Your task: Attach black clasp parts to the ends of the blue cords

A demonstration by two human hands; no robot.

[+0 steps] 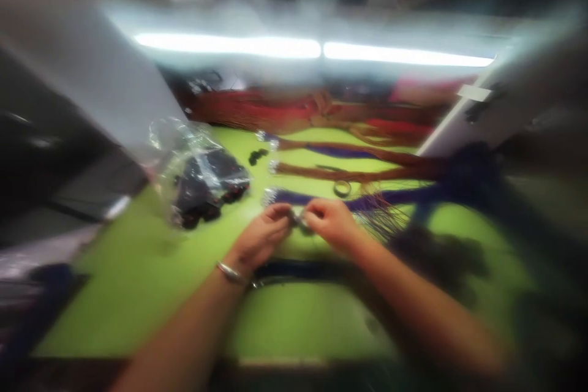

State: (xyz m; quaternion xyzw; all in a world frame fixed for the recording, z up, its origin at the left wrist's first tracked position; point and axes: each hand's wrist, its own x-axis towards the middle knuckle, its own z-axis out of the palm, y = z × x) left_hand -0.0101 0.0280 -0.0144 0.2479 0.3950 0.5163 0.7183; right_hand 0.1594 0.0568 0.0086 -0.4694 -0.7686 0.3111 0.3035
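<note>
Head view, clock read from where your hands meet. Your left hand (261, 236) comes in from 8 o'clock, a silver bracelet (229, 272) at the wrist; thumb and fingers pinch one side of a small dark part (296, 218). Your right hand (333, 223), from 4 o'clock, has its fingers curled, thumb and forefinger pinching the other side. The part sits at dial centre, between your fingertips, above the green tabletop (160, 294); blur hides its detail.

Just beyond your fingers, a purple wire bundle (298, 198) runs from white connectors (270, 197) at 10 o'clock toward 3. Roll of tape (342, 188) near you at 2. Brown wire bundle (331, 171) lies past it, around 1. Small black pieces (257, 156) at 11; clear plastic bag (202, 177) of dark parts at 10. Red-brown wires (257, 109) heaped at 12, lamp tubes (229, 45) glowing farther off. Dark, blurred strip (294, 269) at 6, nearer your body.
</note>
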